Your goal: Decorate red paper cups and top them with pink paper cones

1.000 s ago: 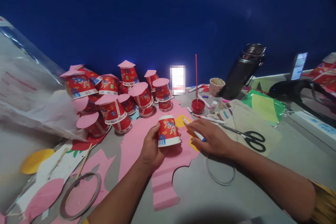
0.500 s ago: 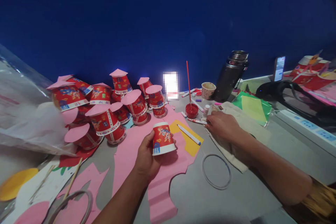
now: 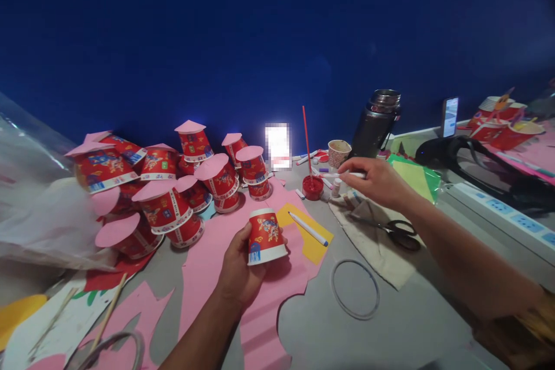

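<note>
My left hand [image 3: 240, 269] is wrapped round an upside-down red paper cup [image 3: 266, 237] with a white rim, above pink paper [image 3: 208, 266]. My right hand [image 3: 373, 179] pinches a white marker [image 3: 356, 175] beside the red pot [image 3: 313, 187], which has a thin red stick [image 3: 306, 139] standing in it. Below that hand, black-handled scissors [image 3: 401, 233] lie on a beige cloth [image 3: 381, 260]. A blue-tipped white marker [image 3: 309, 229] rests on yellow paper [image 3: 318, 247], right of the held cup.
Red cups with pink paper cones [image 3: 162, 205] crowd the left side by a plastic bag [image 3: 43, 208]. A black flask [image 3: 376, 124], a speckled cup [image 3: 339, 153] and a phone [image 3: 450, 117] stand behind. A grey ring [image 3: 355, 289] and a power strip [image 3: 503, 208] lie right.
My right hand has lifted from the cloth and now holds a white marker, leaving the scissors in view. The red cup stays in my left hand. The view has shifted slightly.
</note>
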Tool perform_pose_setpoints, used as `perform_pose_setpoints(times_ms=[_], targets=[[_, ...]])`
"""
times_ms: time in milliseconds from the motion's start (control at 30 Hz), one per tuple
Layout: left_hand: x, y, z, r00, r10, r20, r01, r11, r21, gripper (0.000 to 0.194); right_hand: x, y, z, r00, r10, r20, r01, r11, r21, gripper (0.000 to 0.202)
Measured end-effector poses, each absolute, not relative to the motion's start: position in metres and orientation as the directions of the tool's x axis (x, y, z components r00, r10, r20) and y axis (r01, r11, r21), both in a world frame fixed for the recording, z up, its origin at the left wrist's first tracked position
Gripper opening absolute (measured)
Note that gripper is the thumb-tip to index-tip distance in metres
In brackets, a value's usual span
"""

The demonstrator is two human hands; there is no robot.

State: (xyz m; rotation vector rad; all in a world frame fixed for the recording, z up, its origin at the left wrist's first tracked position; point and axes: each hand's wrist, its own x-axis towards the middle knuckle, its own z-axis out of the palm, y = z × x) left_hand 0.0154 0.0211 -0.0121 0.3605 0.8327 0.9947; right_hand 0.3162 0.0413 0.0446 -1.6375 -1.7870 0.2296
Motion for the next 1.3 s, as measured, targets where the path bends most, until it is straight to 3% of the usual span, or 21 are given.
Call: perform_pose_setpoints(times_ms=[200, 900, 1200, 1300], targets=[[0.015, 0.02, -0.011, 0.249, 0.855, -0.455, -0.59, 0.507, 0.629, 0.041, 0.308, 0.069, 0.048, 0.095, 0.896, 0.434, 0.728, 0.235, -0.644, 0.022], [0.012, 0.024, -0.021, 0.296, 0.831, -0.471, -0.619, 0.542, 0.568, 0.044, 0.292, 0.082, 0.026, 0.003, 0.904, 0.429, 0.859, 0.217, -0.463, 0.013], [0.011, 0.024, -0.021, 0.289, 0.828, -0.48, -0.617, 0.545, 0.568, 0.049, 0.294, 0.086, 0.017, -0.051, 0.889, 0.456, 0.838, 0.286, -0.464, 0.012], [0.012, 0.025, -0.02, 0.295, 0.823, -0.485, -0.619, 0.551, 0.559, 0.049, 0.295, 0.086, 0.015, -0.016, 0.85, 0.527, 0.81, 0.32, -0.491, 0.013]])
